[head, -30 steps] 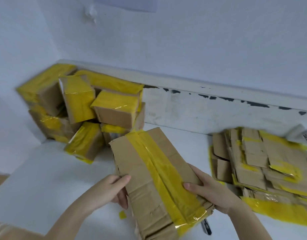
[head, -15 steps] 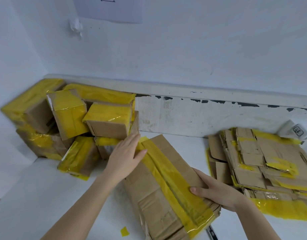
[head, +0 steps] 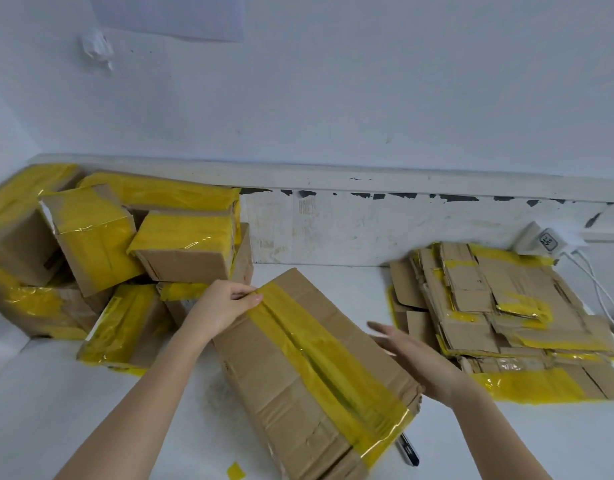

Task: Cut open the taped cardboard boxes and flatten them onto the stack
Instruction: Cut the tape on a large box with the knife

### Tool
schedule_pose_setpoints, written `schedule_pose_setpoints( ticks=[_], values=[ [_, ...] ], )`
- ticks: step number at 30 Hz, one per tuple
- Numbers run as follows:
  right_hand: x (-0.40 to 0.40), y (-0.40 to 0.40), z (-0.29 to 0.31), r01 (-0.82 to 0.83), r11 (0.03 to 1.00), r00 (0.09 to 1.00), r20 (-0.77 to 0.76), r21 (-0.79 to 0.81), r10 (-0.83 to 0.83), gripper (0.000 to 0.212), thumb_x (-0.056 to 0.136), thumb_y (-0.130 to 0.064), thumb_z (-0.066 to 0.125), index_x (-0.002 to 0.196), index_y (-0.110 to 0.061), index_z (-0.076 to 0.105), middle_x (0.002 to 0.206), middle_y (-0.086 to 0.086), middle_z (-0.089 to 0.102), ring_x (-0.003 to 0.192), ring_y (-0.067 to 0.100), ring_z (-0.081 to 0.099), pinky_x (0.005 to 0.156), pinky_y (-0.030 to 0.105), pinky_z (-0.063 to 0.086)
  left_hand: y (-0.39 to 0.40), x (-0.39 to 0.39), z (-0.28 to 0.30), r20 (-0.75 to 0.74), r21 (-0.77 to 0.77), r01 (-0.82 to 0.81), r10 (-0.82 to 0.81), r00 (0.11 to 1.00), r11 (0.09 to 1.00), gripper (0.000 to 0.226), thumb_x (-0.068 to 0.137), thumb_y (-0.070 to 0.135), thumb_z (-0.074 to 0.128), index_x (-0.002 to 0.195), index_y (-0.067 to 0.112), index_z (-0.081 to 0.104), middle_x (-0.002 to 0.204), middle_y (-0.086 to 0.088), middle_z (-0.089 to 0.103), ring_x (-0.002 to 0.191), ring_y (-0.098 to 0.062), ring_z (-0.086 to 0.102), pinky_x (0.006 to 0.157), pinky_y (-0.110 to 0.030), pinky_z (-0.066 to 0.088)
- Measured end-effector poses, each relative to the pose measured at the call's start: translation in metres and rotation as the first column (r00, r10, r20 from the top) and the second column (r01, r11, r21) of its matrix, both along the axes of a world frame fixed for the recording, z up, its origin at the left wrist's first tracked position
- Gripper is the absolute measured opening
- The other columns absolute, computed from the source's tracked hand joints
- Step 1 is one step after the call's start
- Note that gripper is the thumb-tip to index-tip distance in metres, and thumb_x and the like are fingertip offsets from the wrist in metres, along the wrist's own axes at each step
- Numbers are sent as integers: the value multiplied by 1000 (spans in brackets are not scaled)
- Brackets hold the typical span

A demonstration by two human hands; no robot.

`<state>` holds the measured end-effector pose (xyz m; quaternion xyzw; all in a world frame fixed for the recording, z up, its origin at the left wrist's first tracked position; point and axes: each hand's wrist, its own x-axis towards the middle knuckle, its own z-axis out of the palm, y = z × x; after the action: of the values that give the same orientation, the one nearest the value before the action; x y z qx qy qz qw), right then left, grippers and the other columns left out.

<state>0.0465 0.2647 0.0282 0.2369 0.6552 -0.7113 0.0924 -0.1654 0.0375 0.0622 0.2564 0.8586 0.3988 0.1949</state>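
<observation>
Head view: the left hand (head: 225, 303) pinches yellow tape (head: 319, 355) at the box's (head: 281, 386) far end. The right hand (head: 416, 358) rests open-fingered against its side.

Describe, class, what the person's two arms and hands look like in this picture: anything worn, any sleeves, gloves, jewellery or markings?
Both arms are bare along all that shows: no sleeves reach into view. The left hand and right hand wear no gloves, and no rings, watch, bracelets or markings are visible on the fingers or wrists. The fingernails look short and unpainted.
</observation>
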Motion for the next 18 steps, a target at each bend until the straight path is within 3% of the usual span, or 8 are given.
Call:
schedule_pose_setpoints(
  ticks=[2, 3, 5, 6, 8, 12, 14, 18],
  values=[
    [6, 5, -27, 358, 926, 932, 23, 119, -363, 28, 97, -38, 43, 110, -18, 57, 104, 0, 66, 86, 14, 63, 81, 33, 48, -5, 3, -2, 5, 28, -47, 47, 999, 998, 27, 89, 19, 61, 114, 9, 66, 114, -2, 65, 101, -8, 57, 92, -24, 40],
    [12, 7, -41, 418, 851, 888, 57, 318, -457, 23, 97, -28, 47, 101, -8, 58, 96, 8, 66, 77, 17, 60, 77, 36, 46, -7, 4, -3, 8, 32, -68, 67, 998, 997, 27, 89, 19, 62, 113, 9, 66, 113, -2, 66, 102, -9, 57, 92, -26, 41],
    [25, 5, -73, 226, 720, 883, 174, 656, -436, 14, 95, -16, 48, 86, -7, 53, 89, 11, 61, 81, 22, 57, 73, 32, 41, -9, 6, -5, 5, 14, -85, 85, 996, 996, 28, 88, 20, 63, 113, 8, 67, 113, -4, 66, 106, -13, 58, 95, -28, 42],
    [31, 2, -86, 65, 680, 890, 265, 730, -370, 13, 95, -15, 46, 84, -11, 51, 87, 6, 59, 90, 23, 58, 73, 28, 40, -10, 7, -6, 6, 4, -91, 91, 996, 996, 27, 88, 21, 63, 112, 8, 67, 111, -4, 67, 105, -14, 59, 94, -28, 43],
    [37, -7, -102, -187, 633, 864, 432, 751, -258, 13, 94, -17, 40, 93, -14, 53, 97, 3, 58, 96, 21, 57, 78, 26, 43, -10, 10, -7, 11, -15, -102, 102, 995, 995, 27, 88, 23, 63, 110, 9, 69, 108, -4, 69, 105, -16, 61, 95, -31, 45],
    [34, -20, -95, -302, 624, 820, 530, 720, -215, 7, 95, -25, 37, 101, -24, 41, 121, 1, 54, 108, 17, 55, 88, 26, 42, -14, 20, -14, -72, -110, -130, 122, 990, 985, 35, 88, 34, 61, 115, 12, 66, 114, -1, 67, 111, -17, 59, 98, -41, 45],
    [31, -20, -93, -341, 604, 825, 537, 721, -175, 17, 96, -25, 37, 109, -21, 47, 123, -1, 55, 114, 16, 54, 89, 23, 41, -19, 22, -15, -91, -111, -134, 124, 988, 985, 40, 88, 38, 60, 119, 13, 63, 117, 0, 65, 114, -16, 56, 99, -39, 44],
    [30, -17, -91, -396, 604, 826, 556, 692, -95, 26, 97, -24, 36, 117, -20, 51, 128, 2, 55, 119, 16, 51, 94, 22, 40, -35, 19, -11, 183, -20, -63, 65, 981, 998, 34, 93, 32, 54, 125, 21, 58, 120, 8, 59, 117, -9, 49, 101, -26, 38]
  ],
)
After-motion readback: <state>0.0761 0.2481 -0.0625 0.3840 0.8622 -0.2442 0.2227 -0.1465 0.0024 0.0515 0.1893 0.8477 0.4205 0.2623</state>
